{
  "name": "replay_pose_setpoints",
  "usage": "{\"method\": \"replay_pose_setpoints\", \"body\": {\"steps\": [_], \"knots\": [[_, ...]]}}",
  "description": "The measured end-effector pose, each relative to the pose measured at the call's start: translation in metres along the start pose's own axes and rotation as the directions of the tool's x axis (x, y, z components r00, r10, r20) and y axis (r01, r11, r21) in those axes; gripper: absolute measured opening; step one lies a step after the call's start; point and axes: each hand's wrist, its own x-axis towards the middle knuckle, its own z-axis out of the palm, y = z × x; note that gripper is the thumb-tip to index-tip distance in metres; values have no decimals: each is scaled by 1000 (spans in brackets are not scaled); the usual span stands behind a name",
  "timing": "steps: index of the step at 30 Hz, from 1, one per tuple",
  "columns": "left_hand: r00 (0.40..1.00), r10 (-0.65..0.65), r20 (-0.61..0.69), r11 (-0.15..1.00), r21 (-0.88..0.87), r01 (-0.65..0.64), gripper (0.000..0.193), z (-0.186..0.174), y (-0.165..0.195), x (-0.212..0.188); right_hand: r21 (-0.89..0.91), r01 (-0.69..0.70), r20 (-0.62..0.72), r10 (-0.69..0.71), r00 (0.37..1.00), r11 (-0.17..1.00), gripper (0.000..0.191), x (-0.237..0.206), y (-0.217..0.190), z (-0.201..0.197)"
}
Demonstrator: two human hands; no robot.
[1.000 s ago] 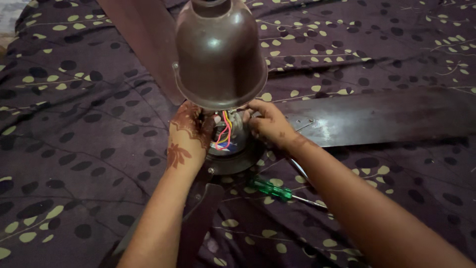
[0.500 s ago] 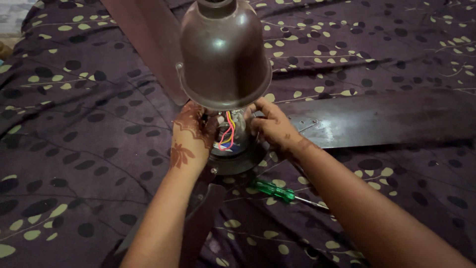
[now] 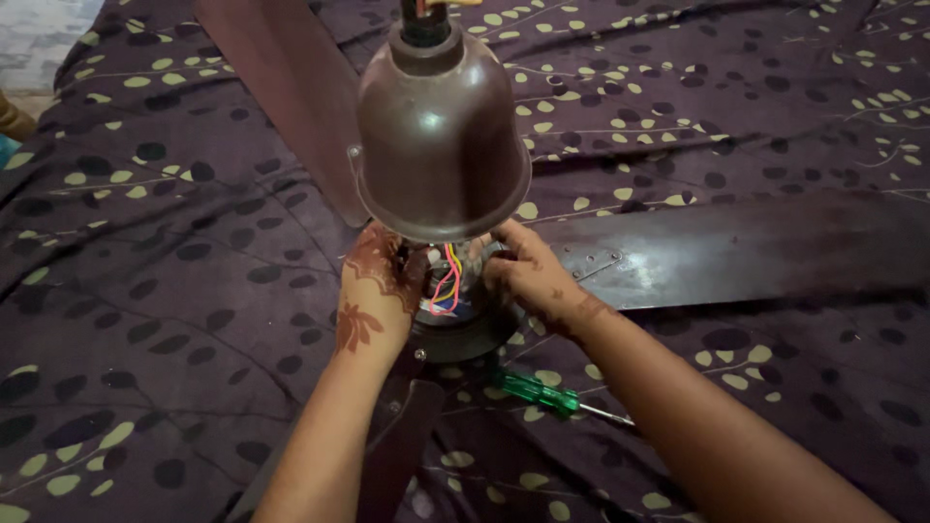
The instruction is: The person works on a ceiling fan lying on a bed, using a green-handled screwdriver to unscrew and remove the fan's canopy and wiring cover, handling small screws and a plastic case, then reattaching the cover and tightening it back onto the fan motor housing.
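Observation:
A brown ceiling fan lies on a dark patterned bedsheet (image 3: 174,252). Its bell-shaped canopy cover (image 3: 441,145) stands raised on the rod above the motor hub (image 3: 465,334). Coloured wires (image 3: 448,281) show in the gap under the cover. My left hand (image 3: 378,291), with a henna pattern, presses against the hub's left side below the cover. My right hand (image 3: 528,276) reaches in from the right, fingers at the wiring area under the cover's rim. What the fingertips grip is hidden.
A green-handled screwdriver (image 3: 547,395) lies on the sheet just below my right forearm. Fan blades stretch out to the right (image 3: 736,247), to the upper left (image 3: 291,87) and toward me (image 3: 402,455).
The view has shifted slightly, and the canopy cover sits a little higher in frame. Both hands stay at the hub; the right hand's fingers have moved a bit further in under the cover.

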Motion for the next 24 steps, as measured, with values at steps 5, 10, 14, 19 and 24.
{"method": "replay_pose_setpoints", "body": {"steps": [5, 10, 14, 19, 24], "knots": [[999, -47, -4, 999, -9, 46, 33, 0, 2, 0, -46, -43, 1, 43, 999, 998, 33, -1, 2, 1], [1000, -23, -9, 999, -37, 23, 30, 2, 1, 1, -205, -52, -93, 34, 995, 977, 51, -1, 8, -3], [999, -49, 6, 994, -94, 49, 30, 1, 1, 0, -72, 181, 32, -180, 983, 981, 40, 1, 13, -9], [998, -53, -24, 997, 59, 54, 29, -1, 4, 0, 8, -35, -17, 35, 999, 999, 44, 8, 15, -13], [998, -56, -7, 998, -29, 56, 31, 1, 5, 2, -384, 47, -118, -100, 988, 922, 53, 9, 15, -9]]}}
